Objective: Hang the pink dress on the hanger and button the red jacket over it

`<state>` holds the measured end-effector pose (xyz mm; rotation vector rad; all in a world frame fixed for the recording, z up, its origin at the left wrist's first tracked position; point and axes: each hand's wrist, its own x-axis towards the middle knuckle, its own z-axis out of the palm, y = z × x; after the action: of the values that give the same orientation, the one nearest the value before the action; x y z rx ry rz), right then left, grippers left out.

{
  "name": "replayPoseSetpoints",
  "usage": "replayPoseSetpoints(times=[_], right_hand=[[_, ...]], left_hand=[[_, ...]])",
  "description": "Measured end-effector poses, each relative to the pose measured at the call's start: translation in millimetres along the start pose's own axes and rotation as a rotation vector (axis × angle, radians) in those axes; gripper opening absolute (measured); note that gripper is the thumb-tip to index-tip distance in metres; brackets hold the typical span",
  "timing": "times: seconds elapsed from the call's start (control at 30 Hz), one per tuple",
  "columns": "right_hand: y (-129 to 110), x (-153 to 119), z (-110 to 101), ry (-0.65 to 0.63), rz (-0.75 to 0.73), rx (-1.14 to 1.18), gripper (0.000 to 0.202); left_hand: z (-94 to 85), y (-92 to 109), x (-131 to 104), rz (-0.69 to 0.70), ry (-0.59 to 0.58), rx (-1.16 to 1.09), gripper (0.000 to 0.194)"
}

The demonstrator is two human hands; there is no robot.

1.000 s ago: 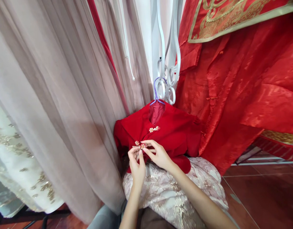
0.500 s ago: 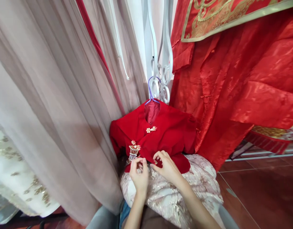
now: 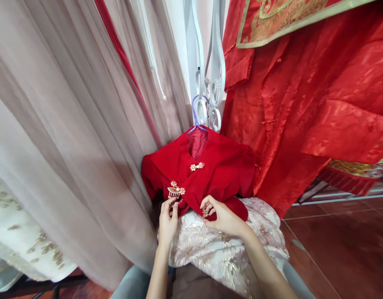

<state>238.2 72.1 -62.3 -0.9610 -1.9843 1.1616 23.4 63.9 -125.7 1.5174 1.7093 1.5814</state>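
A red velvet jacket [image 3: 222,178] hangs on a purple hanger [image 3: 195,114]. Flower-shaped clasps [image 3: 197,166] join its front below the collar. Lower left on it sits a jewelled, fan-shaped brooch [image 3: 175,191] with beaded tassels. My left hand [image 3: 168,219] is closed in a pinch at the tassels' lower end, which its fingers cover; what it grips is hidden. My right hand [image 3: 221,214] pinches the jacket's front flap at its lower edge, beside another small jewelled flower clasp [image 3: 205,213]. A pale pink and gold brocade fabric [image 3: 222,253] lies under the jacket, over my lap.
Sheer beige curtains [image 3: 85,145] fall close on the left. A white scrolled metal stand [image 3: 215,97] carries the hanger. Red satin garments [image 3: 291,116] hang at right above a red tiled floor [image 3: 341,232]. White fabric with gold decoration [image 3: 26,232] is at lower left.
My left hand has moved left, onto the brooch's tassels. My right hand stays at the flap's lower edge, and more of the flower clasp there shows.
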Motion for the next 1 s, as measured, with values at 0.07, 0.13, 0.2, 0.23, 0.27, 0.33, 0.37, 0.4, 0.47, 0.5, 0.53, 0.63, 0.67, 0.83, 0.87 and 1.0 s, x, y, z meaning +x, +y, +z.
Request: replayPoseSetpoints(times=[0.07, 0.13, 0.2, 0.23, 0.27, 0.33, 0.37, 0.4, 0.47, 0.5, 0.53, 0.63, 0.67, 0.83, 0.87, 1.0], right_hand=[[-0.8, -1.2, -1.9, -0.036, -0.009, 0.007, 0.030], [-0.2, -2.4, -4.2, -0.080, -0.029, 0.022, 0.031], [1.1, -3.2, -6.3, -0.109, -0.041, 0.036, 0.032], [1.9, -3.3, -6.9, -0.115, -0.042, 0.042, 0.032], [2.7, -3.1, -7.1, -0.114, -0.040, 0.047, 0.031], [4.3, -2.1, -6.1, -0.105, -0.037, 0.049, 0.027], [5.0, -1.3, -5.1, -0.097, -0.035, 0.047, 0.024], [5.7, -0.4, -3.9, -0.087, -0.033, 0.045, 0.021], [6.5, 1.2, -1.7, -0.067, -0.019, 0.045, 0.013], [6.7, 1.7, -1.0, -0.060, -0.009, 0.050, 0.009], [6.7, 2.1, -0.7, -0.054, 0.000, 0.058, 0.006], [6.2, 2.5, -1.5, -0.055, 0.021, 0.075, 0.005], [6.2, 2.6, -1.9, -0.055, 0.027, 0.076, 0.006], [11.3, 4.5, -0.2, -0.033, 0.078, 0.061, 0.012], [13.5, 5.1, 1.0, -0.029, 0.081, 0.056, 0.014], [23.1, 7.5, 6.4, 0.002, 0.036, 0.002, 0.017]], left_hand=[[-1.7, -1.2, 1.1, -0.003, -0.052, -0.020, 0.029], [-2.9, 0.5, 2.0, -0.018, -0.105, -0.043, 0.029], [-3.1, 4.0, 2.1, -0.033, -0.125, -0.055, 0.027], [-3.0, 5.9, 1.8, -0.038, -0.123, -0.063, 0.026], [-3.0, 7.6, 1.4, -0.044, -0.105, -0.077, 0.026], [-3.9, 10.1, 0.9, -0.046, -0.014, -0.107, 0.028], [-5.0, 10.7, 1.0, -0.038, 0.039, -0.113, 0.030], [-6.6, 11.1, 1.3, -0.020, 0.071, -0.107, 0.030], [-10.7, 11.3, 2.9, 0.040, 0.030, -0.058, 0.021], [-12.8, 11.2, 3.9, 0.072, -0.019, -0.024, 0.018], [-14.6, 11.1, 4.8, 0.096, -0.064, 0.008, 0.017], [-17.8, 10.6, 6.3, 0.102, -0.167, 0.060, 0.019], [-18.1, 10.5, 6.4, 0.093, -0.203, 0.060, 0.020], [-19.2, 11.4, 5.7, 0.072, -0.276, 0.064, 0.017], [-19.5, 11.8, 5.5, 0.072, -0.284, 0.065, 0.016], [-18.4, 13.2, 5.0, 0.078, -0.262, 0.057, 0.012]])
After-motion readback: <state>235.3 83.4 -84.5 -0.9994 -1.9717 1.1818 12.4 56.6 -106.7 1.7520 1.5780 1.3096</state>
